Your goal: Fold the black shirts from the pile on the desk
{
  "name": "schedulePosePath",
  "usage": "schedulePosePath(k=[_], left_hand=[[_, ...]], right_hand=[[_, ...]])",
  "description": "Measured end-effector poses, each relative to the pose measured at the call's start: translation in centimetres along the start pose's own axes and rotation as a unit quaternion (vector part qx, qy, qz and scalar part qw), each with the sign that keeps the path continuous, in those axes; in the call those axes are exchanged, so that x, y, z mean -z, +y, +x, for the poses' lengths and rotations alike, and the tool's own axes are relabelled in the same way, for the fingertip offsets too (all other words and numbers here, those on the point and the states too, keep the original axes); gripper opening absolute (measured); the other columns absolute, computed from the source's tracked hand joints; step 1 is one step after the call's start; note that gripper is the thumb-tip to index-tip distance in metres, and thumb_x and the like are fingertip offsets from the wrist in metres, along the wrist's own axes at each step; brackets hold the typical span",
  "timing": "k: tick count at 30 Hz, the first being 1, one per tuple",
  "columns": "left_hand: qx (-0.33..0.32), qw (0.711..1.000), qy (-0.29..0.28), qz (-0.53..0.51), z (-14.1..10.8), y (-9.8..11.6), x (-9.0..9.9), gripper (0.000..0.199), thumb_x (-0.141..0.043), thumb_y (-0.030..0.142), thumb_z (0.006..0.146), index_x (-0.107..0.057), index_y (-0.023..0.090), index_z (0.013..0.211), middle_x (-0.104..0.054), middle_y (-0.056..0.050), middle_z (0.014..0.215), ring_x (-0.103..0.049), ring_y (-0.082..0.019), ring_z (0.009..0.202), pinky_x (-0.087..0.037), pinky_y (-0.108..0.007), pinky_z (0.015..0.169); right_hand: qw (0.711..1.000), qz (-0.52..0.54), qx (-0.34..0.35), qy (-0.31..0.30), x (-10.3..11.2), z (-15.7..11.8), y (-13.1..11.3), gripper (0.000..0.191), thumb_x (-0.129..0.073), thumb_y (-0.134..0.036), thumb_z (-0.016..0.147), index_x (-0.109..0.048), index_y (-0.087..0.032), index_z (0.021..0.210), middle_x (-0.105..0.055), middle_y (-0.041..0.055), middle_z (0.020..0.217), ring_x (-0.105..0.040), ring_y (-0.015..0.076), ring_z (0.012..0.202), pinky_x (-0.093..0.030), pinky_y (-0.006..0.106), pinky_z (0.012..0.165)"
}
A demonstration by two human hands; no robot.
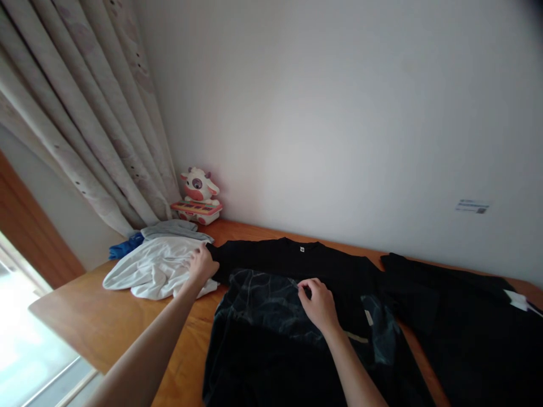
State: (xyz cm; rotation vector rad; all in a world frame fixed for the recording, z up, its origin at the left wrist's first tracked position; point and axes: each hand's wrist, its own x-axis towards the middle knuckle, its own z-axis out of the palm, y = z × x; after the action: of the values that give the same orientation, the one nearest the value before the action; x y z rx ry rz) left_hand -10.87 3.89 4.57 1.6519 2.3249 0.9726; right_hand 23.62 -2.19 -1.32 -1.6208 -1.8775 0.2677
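A black long-sleeved shirt (292, 257) is spread on the wooden table, its small white neck label towards the wall. At the shirt's left sleeve end, beside a crumpled white garment (156, 265), is my left hand (203, 264), its fingers closed on the sleeve edge. Over the shirt's lower part lies a dark garment with pale line patterns (263, 302), partly folded over itself. My right hand (318, 302) pinches the upper edge of this patterned garment between thumb and fingers. My right forearm covers part of the cloth.
Another black garment (475, 328) with a white tag lies at the right. Grey cloth (172, 228) and blue cloth (126, 247) are at the back left, near a cow-shaped toy keyboard (198, 198). A curtain (85, 102) hangs on the left; the wall borders the table (127, 322).
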Motion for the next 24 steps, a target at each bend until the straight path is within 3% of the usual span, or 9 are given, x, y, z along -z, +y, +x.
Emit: schedulePosePath(k=[2,4,6,9,13,19,24], left_hand=[[-0.109,0.992,-0.015,0.057,-0.4,1.5,-0.9,0.060,-0.054,0.015,0.080,-0.049,0.016,0.140,-0.052,-0.020,0.145,-0.047,-0.037,0.136,-0.038,-0.055,0.111],[-0.215,0.970,-0.067,0.096,-0.9,3.2,-2.5,0.053,-0.050,0.020,0.087,-0.053,0.021,0.140,-0.049,-0.013,0.151,-0.044,-0.031,0.140,-0.033,-0.046,0.117],[-0.254,0.953,-0.123,0.106,-1.4,4.9,-4.8,0.047,-0.049,0.032,0.092,-0.057,0.022,0.137,-0.052,-0.011,0.150,-0.047,-0.028,0.139,-0.034,-0.040,0.117],[-0.254,0.942,-0.178,0.130,-2.1,6.6,-8.8,0.056,-0.043,0.048,0.097,-0.055,0.016,0.141,-0.051,-0.017,0.152,-0.046,-0.032,0.141,-0.035,-0.046,0.115],[-0.231,0.937,-0.211,0.156,-1.1,7.2,-12.6,0.069,-0.037,0.059,0.096,-0.047,0.015,0.148,-0.035,-0.019,0.161,-0.029,-0.036,0.151,-0.027,-0.054,0.118],[-0.196,0.944,-0.204,0.171,4.6,6.5,-14.2,0.069,-0.033,0.056,0.097,-0.042,0.014,0.151,-0.030,-0.020,0.163,-0.025,-0.033,0.152,-0.020,-0.057,0.120],[-0.218,0.948,-0.163,0.166,6.2,6.2,-15.0,0.060,-0.035,0.047,0.099,-0.045,0.015,0.149,-0.039,-0.017,0.160,-0.028,-0.029,0.152,-0.017,-0.053,0.122]], right_hand=[[1.000,-0.004,-0.005,-0.004,0.1,0.0,-0.1,0.019,-0.051,-0.025,0.094,-0.071,-0.024,0.095,-0.071,0.0052,0.105,-0.065,0.0230,0.098,-0.046,0.034,0.089],[1.000,-0.009,-0.012,-0.010,0.2,0.1,-0.3,0.020,-0.051,-0.025,0.094,-0.071,-0.024,0.095,-0.071,0.0052,0.106,-0.065,0.0228,0.099,-0.046,0.034,0.089],[1.000,-0.011,-0.019,-0.017,0.3,0.1,-0.4,0.020,-0.050,-0.025,0.094,-0.071,-0.025,0.096,-0.071,0.0052,0.107,-0.065,0.0229,0.100,-0.046,0.034,0.090],[0.999,-0.014,-0.023,-0.017,0.3,0.1,-0.5,0.020,-0.051,-0.025,0.094,-0.070,-0.025,0.097,-0.071,0.0054,0.108,-0.065,0.0230,0.101,-0.046,0.034,0.090],[0.999,-0.024,-0.026,-0.003,0.1,0.2,-0.3,0.019,-0.051,-0.024,0.094,-0.070,-0.025,0.095,-0.071,0.0054,0.105,-0.065,0.0224,0.099,-0.045,0.034,0.088],[0.999,-0.030,-0.040,0.009,-0.3,0.6,-0.2,0.017,-0.053,-0.024,0.093,-0.070,-0.026,0.092,-0.071,0.0041,0.100,-0.066,0.0223,0.095,-0.046,0.034,0.084],[0.999,0.017,-0.041,0.006,-0.5,1.1,0.3,0.017,-0.053,-0.024,0.091,-0.069,-0.027,0.089,-0.072,0.0036,0.096,-0.067,0.0226,0.093,-0.047,0.034,0.083]])
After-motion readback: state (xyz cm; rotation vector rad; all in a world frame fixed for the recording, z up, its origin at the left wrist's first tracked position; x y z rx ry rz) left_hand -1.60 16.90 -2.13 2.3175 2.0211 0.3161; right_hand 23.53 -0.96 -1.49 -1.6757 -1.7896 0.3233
